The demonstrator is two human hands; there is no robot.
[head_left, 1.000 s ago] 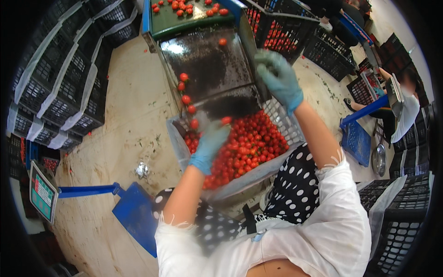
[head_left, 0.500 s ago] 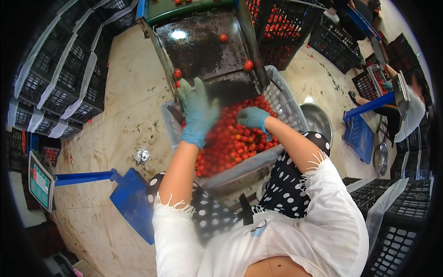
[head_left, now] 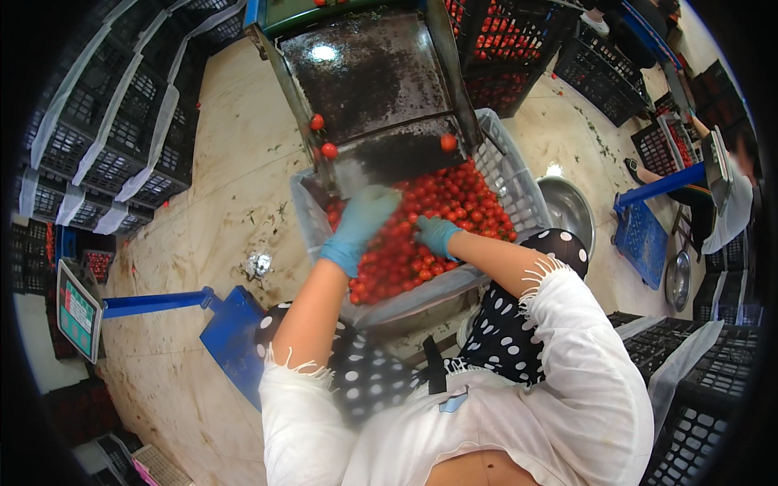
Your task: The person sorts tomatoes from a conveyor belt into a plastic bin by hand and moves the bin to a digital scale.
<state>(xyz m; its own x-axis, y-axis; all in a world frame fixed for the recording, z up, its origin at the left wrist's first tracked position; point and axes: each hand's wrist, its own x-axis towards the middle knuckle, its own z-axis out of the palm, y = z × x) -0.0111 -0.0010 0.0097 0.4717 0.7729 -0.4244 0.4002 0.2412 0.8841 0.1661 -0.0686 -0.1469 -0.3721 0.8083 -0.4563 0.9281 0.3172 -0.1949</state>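
Note:
Small red tomatoes (head_left: 470, 200) fill a pale plastic crate (head_left: 519, 174) in front of me, below the lower end of a dark, wet chute (head_left: 369, 73). My left hand (head_left: 365, 220), in a blue-green glove, is low over the left part of the tomatoes; motion blurs its fingers. My right hand (head_left: 438, 236), gloved alike, rests on the tomatoes near the middle, fingers curled down among them. What its fingertips hold, if anything, is hidden. A single tomato (head_left: 448, 142) sits at the chute's lower right, and another tomato (head_left: 329, 151) by its left rail.
Black crates (head_left: 130, 121) are stacked at the left. A blue scale (head_left: 235, 344) stands on the floor at lower left, a metal bowl (head_left: 569, 212) right of the crate. A tall black crate (head_left: 510, 53) of tomatoes is beside the chute. Another person's leg shows at far right.
My left hand has come down from the chute's lower left edge onto the tomatoes. My right hand has shifted slightly nearer to me. Tomatoes on the chute have moved down.

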